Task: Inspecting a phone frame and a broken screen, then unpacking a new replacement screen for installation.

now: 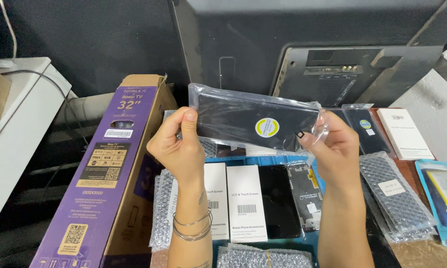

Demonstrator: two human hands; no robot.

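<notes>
Both hands gripped a bagged black screen above the blue tray: left hand on its left end, right hand on its right end.

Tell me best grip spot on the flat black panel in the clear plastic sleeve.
Take the flat black panel in its clear plastic sleeve by its short ends, from left and right, as the left hand and right hand do: it is thin, wide and held level.

Black screen, yellow sticker
</notes>
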